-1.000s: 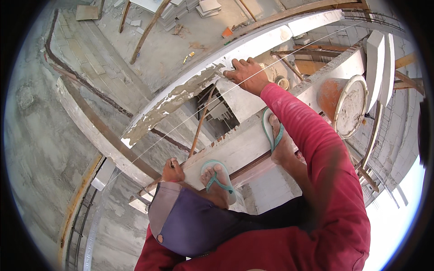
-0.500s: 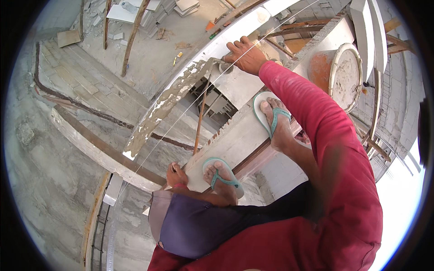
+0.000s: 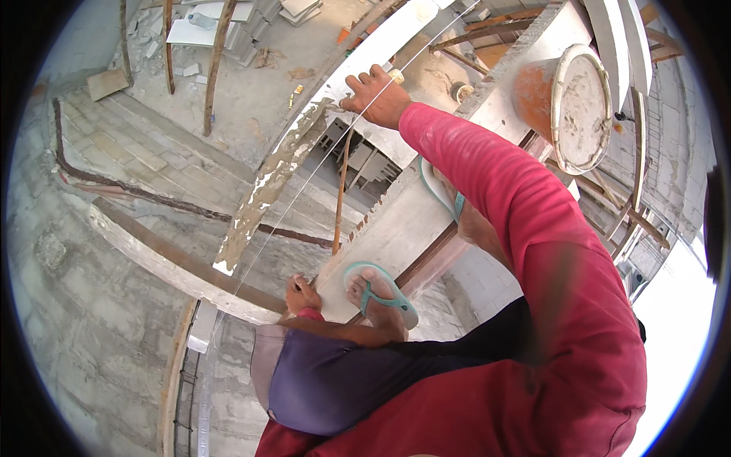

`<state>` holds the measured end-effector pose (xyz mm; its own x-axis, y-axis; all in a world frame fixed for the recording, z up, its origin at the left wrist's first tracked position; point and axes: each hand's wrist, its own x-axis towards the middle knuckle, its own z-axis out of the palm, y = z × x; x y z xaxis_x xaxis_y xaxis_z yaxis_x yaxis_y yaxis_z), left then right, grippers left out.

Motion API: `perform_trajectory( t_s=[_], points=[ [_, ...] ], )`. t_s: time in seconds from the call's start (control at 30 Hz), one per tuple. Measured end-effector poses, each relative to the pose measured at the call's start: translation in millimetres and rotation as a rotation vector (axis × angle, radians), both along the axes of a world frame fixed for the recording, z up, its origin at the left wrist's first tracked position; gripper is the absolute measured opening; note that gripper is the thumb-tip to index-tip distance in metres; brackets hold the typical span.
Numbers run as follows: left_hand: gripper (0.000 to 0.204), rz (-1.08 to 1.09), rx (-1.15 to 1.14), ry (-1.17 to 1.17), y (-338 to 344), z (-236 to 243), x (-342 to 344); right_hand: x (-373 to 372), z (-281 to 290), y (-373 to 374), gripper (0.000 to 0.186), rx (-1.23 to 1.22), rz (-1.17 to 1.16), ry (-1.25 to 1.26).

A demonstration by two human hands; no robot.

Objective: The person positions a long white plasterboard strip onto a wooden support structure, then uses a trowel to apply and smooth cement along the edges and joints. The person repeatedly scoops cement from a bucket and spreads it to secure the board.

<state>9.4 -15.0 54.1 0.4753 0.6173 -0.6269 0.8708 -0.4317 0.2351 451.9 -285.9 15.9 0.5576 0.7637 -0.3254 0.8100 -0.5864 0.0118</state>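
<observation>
My right hand point(image 3: 377, 95) is closed around a trowel; the pale end of its handle point(image 3: 396, 76) shows beside my fingers, while most of the blade is hidden. It is over a long, narrow white beam point(image 3: 392, 46), whose nearer stretch carries rough grey mortar point(image 3: 263, 179). A taut white string point(image 3: 320, 166) runs just above, passing by my right hand. My left hand point(image 3: 301, 295) rests low by the end of a pale plank point(image 3: 396, 221), its fingers curled; what they hold, if anything, cannot be made out.
My feet in green-strapped sandals point(image 3: 381, 293) stand on the plank. An orange bucket point(image 3: 533, 95) of grey mortar sits at the right. Wooden props point(image 3: 217, 68) and stacked white slabs point(image 3: 247, 30) are far below. A curved ledge point(image 3: 175, 255) lies left.
My right hand with the trowel has moved left and slightly nearer along the beam. My left hand has stayed about where it was; the view has shifted slightly.
</observation>
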Motion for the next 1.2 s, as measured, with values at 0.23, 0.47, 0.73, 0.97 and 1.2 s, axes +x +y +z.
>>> perform_trajectory(
  t_s=[0.23, 0.47, 0.73, 0.97, 1.2],
  points=[
    [0.045, -0.01, 0.014, 0.016, 0.5, -3.5, -5.3, 13.3, -4.5, -30.0, 0.026, 0.057, -0.126, -0.018],
    [0.045, -0.013, 0.005, 0.04, 1.6, -3.2, -4.6, 11.9, 8.8, -30.9, 0.028, -0.003, -0.196, 0.004],
    [0.046, -0.059, -0.021, 0.058, 2.1, 11.1, 10.7, 12.4, 33.9, -45.0, 0.031, -0.11, -0.279, 0.123],
    [0.046, 0.09, 0.001, 0.163, 3.5, 16.6, 13.1, -11.6, 17.0, 11.1, 0.029, 0.089, -0.101, 0.058],
    [0.041, 0.088, -0.063, 0.083, 8.3, -10.0, -10.4, -0.7, 45.9, -3.6, 0.037, -0.031, -0.42, 0.303]
  ],
)
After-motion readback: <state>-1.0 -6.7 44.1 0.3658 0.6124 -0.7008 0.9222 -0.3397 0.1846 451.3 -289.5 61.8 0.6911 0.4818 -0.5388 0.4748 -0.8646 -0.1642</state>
